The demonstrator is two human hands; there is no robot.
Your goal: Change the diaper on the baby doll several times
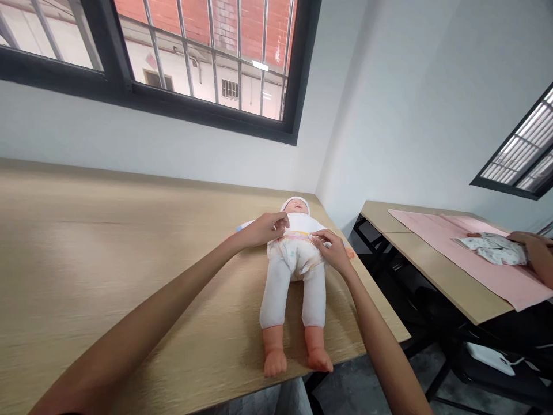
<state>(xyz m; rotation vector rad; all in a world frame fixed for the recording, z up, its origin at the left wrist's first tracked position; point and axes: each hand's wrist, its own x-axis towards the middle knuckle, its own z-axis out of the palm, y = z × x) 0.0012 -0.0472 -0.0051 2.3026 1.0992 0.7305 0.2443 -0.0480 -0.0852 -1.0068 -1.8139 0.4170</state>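
Note:
A baby doll in white clothes and a white cap lies on its back on the wooden table, feet toward me. A printed diaper wraps its waist. My left hand pinches the diaper's waistband at the doll's left-hand side. My right hand pinches the waistband tab on the other side. Both arms reach in from the bottom of the view.
A second table stands at the right with a pink cloth and a patterned garment on it; another person's hand rests there. A gap with dark table legs separates the tables. A barred window fills the wall above.

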